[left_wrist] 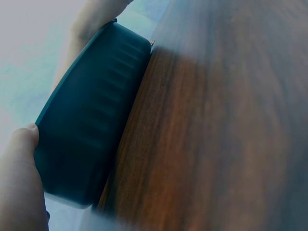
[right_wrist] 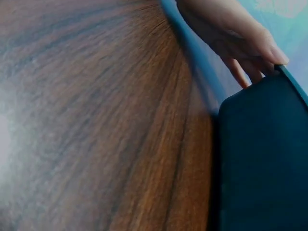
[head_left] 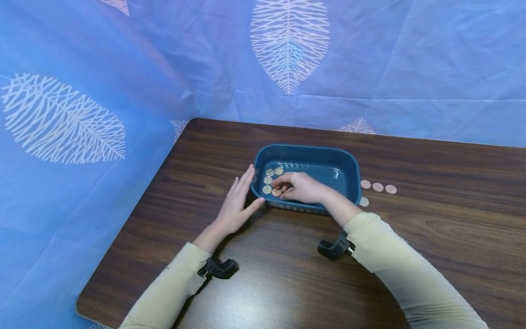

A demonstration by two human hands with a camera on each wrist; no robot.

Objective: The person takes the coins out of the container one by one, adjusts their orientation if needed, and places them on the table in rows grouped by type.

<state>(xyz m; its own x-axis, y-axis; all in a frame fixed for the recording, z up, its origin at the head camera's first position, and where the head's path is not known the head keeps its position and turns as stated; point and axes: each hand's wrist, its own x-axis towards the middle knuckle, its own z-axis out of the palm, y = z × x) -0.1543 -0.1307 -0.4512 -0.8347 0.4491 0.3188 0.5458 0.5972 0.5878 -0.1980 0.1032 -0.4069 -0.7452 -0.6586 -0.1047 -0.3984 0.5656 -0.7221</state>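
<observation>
A dark blue plastic tub sits on the table. My left hand rests at its left end, fingers straight along the outside and thumb at the near rim corner. My right hand reaches over the near rim into the tub, fingers curled, with thumb and fingertips around a copper-coloured coin near the bottom. Beside it, several brass-coloured coins, one being this coin, lie at the tub's left end. The right hand's contact with the coin is partly hidden by its own fingers. The right wrist view shows the left hand by the rim.
Right of the tub, a row of copper-coloured coins lies on the brown wooden table. A paler coin lies close to the tub's near right corner. Blue cloth with white leaf prints hangs behind and left of the table.
</observation>
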